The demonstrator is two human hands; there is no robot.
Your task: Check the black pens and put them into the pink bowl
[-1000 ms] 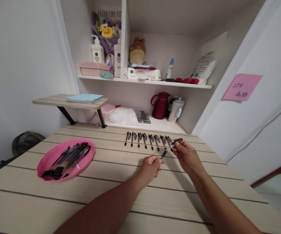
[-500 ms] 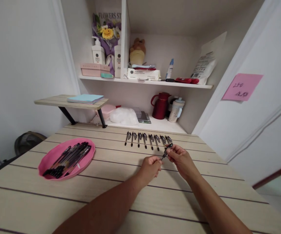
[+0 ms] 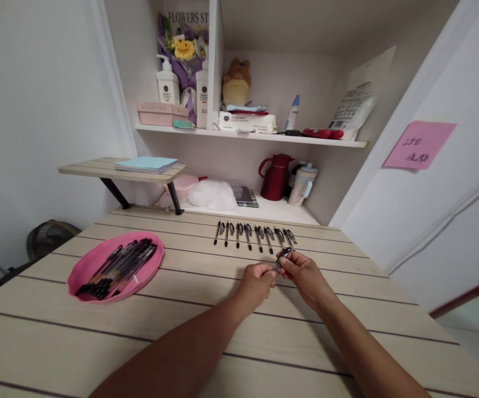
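Both my hands meet over the wooden table, in front of a row of pens. My left hand (image 3: 259, 281) is closed, its thumb and fingertips pinching the lower end of a black pen (image 3: 283, 254). Around the pen's upper part my right hand (image 3: 303, 275) has its fingers pinched. The fingers cover much of the pen, so I cannot tell whether its cap is on. Just beyond lie several slim pens (image 3: 238, 236), side by side, with short dark caps (image 3: 248, 229) next to them. A pink tray (image 3: 156, 260) on the left holds a heap of dark pens (image 3: 117, 268).
A small raised shelf (image 3: 86, 168) with blue paper (image 3: 146, 163) stands at the back left. Behind the table, a cabinet holds a red jug (image 3: 276, 178), a pale cup (image 3: 303, 187) and a white plastic bag (image 3: 212, 195). A pink note (image 3: 420, 145) is on the right wall.
My right hand has moved slightly down and left, closer to my left hand, and less of the pen shows between them. The row and the tray are unchanged.
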